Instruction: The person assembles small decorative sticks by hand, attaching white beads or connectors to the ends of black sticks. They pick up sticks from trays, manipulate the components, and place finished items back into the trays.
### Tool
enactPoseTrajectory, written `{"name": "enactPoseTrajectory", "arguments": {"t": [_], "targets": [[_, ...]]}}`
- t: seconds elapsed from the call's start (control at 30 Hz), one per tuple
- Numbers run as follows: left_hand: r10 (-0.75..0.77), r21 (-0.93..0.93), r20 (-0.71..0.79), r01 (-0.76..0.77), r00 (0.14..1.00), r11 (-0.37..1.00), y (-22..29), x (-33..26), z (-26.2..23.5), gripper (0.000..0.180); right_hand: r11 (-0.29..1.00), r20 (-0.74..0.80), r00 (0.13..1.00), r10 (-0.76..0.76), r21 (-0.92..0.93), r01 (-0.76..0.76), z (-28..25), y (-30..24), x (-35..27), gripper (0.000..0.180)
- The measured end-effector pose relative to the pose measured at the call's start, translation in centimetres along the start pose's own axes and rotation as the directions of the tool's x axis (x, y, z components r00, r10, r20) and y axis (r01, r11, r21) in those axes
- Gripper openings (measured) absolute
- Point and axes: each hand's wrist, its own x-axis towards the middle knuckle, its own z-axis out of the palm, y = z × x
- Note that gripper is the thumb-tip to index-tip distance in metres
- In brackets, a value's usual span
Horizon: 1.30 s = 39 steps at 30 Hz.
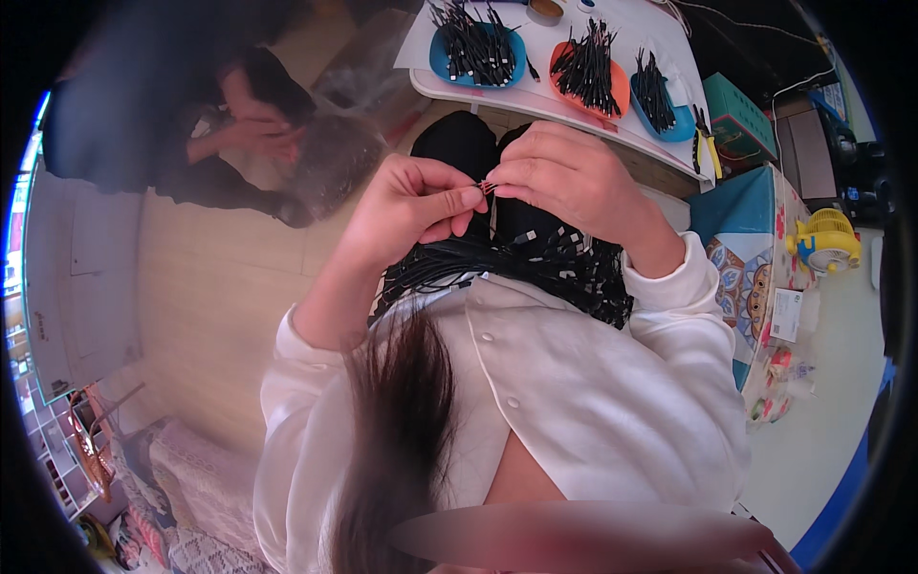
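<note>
My left hand (418,201) and my right hand (572,180) meet above my lap, each with thumb and fingertips pinched together. Between them are the thin wire ends of a black cable (486,187), with small red and light-coloured strands showing. My fingertips partly cover these ends, so I cannot tell whether the strands are joined. Across my lap lies a bundle of black cables (435,263), several with pale metal plugs pointing right.
A white table (540,38) ahead holds a blue tray (521,57), an orange tray (622,91) and another blue tray (681,125), all with black cables. Yellow-handled pliers (707,153) lie at its right edge. Another person (253,134) sits front-left near a clear plastic bag (339,163). A yellow fan (827,241) stands right.
</note>
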Motion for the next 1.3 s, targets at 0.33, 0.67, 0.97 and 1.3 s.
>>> {"name": "enactPoseTrajectory", "arguments": {"t": [0.33,0.67,0.97,1.3], "targets": [[0.366,0.534,-0.084,-0.268,0.927,0.802,-0.3,0.1,1.4,0.011,0.928,0.053,0.958,0.282,0.239,-0.286,0.4,-0.1,-0.5,0.015],[0.586,0.616,-0.083,-0.421,0.806,0.666,-1.8,0.3,2.2,0.012,0.776,0.111,0.832,0.543,0.314,-0.548,-0.3,-0.8,-1.9,0.017],[0.589,0.624,-0.100,-0.411,0.802,0.665,-1.7,0.0,2.9,0.007,0.958,-0.107,0.992,-0.068,-0.284,0.035,0.1,-0.7,-1.4,0.016],[0.778,0.792,0.182,-0.558,0.601,0.246,-2.9,0.4,2.1,0.013,0.068,0.539,0.512,0.669,0.641,-0.764,0.0,-1.8,-2.0,0.017]]}}
